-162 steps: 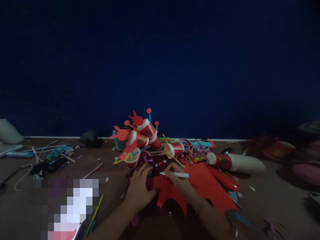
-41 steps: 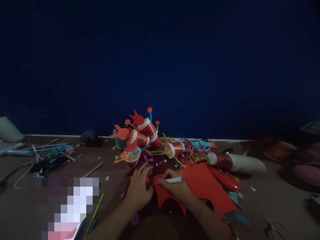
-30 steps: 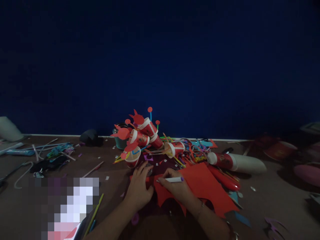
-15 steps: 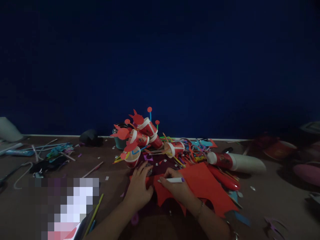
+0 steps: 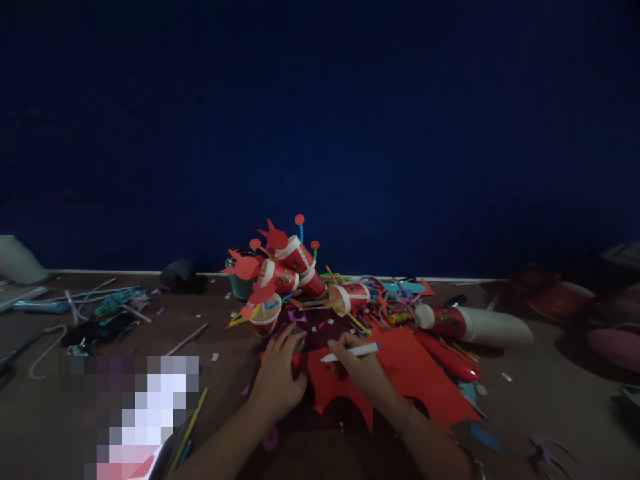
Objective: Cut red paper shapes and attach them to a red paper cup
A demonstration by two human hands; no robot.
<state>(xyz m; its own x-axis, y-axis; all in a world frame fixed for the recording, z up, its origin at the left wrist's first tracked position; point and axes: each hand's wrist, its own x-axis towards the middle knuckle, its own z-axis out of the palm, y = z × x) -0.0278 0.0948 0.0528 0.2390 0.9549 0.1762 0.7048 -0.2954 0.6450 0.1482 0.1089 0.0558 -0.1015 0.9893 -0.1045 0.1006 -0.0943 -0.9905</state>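
Observation:
My right hand (image 5: 357,363) grips a white marker (image 5: 365,349) with a purple end, its tip pointing left just over a sheet of red paper (image 5: 407,367). The sheet's near edge has curved cut-outs and sharp points. My left hand (image 5: 277,370) lies on the left end of that sheet, fingertips curled against a small round greyish object (image 5: 299,341); much of it is hidden by the fingers. Just beyond stands a red paper cup (image 5: 264,319) with straws and red paper shapes.
More decorated red cups (image 5: 295,255) lean by a teal tin (image 5: 242,285). A stack of cups (image 5: 473,325) lies to the right beside a red shiny object (image 5: 453,358). Purple-handled scissors (image 5: 547,453) are at the near right. Straws and scraps litter the brown table (image 5: 210,373).
My right hand has lifted slightly and shifted right with the marker, which now tilts upward toward its purple end. My left hand stays in place.

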